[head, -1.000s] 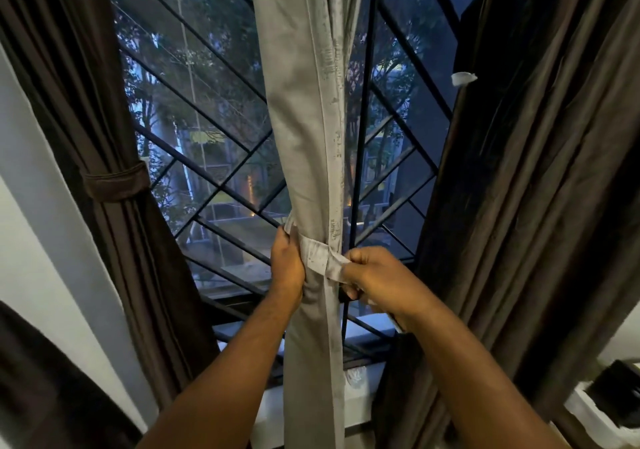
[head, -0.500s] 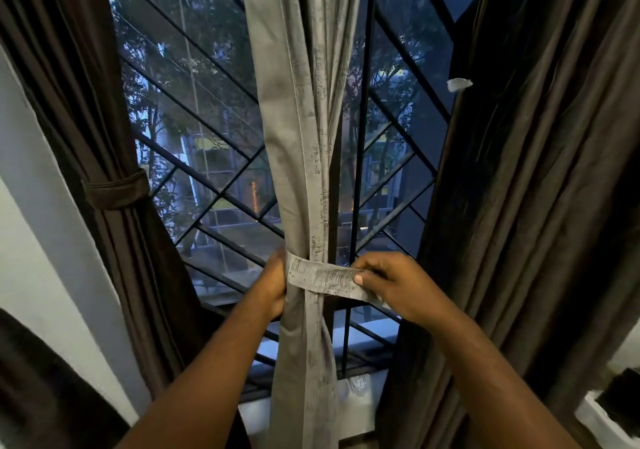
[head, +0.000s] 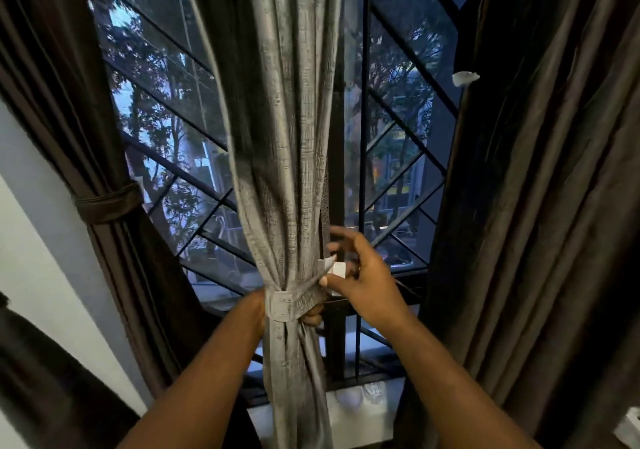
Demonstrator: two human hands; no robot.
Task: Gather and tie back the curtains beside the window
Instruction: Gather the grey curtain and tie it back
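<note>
A grey curtain (head: 287, 137) hangs gathered in the middle of the window. A matching grey tie band (head: 294, 305) wraps around its waist. My left hand (head: 258, 306) is mostly hidden behind the curtain, its fingers curling out below the band at the right and gripping the bunched cloth. My right hand (head: 363, 275) sits just right of the curtain, thumb and fingers pinching the band's loose end with its white tab (head: 337, 269). A dark brown curtain (head: 69, 119) at the left is held by its own brown tie (head: 107, 202).
A second dark brown curtain (head: 540, 206) hangs loose on the right. Black window bars (head: 362, 171) cross the glass behind. A small white hook (head: 465, 78) sticks out by the right curtain's edge. The white sill (head: 353, 421) lies below, a white wall at left.
The band was pulled out to the right; now it is wrapped tight around the curtain. My right hand has risen and holds only the band's end. The view has shifted closer.
</note>
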